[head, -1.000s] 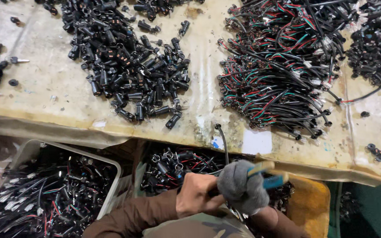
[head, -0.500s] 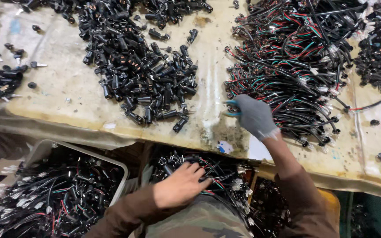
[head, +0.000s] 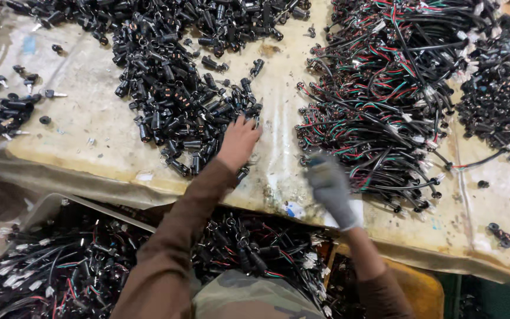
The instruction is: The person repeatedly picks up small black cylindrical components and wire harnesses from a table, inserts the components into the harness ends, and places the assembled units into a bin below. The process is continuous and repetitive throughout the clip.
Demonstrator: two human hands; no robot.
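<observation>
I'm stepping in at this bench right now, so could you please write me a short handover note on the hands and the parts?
Left hand: bare, resting on the near edge of the pile of black connectors; grip hidden.
Right hand: gloved, blurred, at the near edge of the wire harness heap; I cannot tell if it holds anything.
Done: more wired pieces lie in the bins below the table edge.
Left: both piles on the table are large.

Even, fairly bright light, soft shadows; gloved right hand (head: 329,188) motion-blurred.

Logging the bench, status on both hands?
Left hand bare, fingers on black connector pile. Right hand gloved, blurred, at wire harness heap. Grip unclear.
</observation>
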